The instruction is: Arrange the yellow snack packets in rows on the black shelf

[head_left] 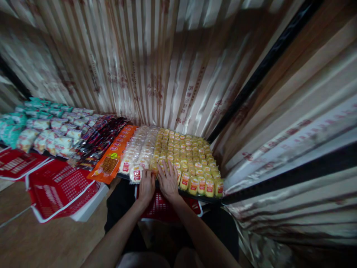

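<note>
Rows of small yellow wrapped cakes fill the right part of a dark shelf. My right hand lies over the front of these rows with its fingers spread, touching the wrappers. Close beside it, at the border with white wrapped cakes, my left hand has its fingers bent inward at the shelf's front edge. What those fingers hold, if anything, is hidden. The front yellow packs show red and white labels.
Left along the shelf are an orange snack bag, dark shiny packets, white packets and green packets. Red baskets stand below; another red basket is under my hands. A striped curtain hangs behind.
</note>
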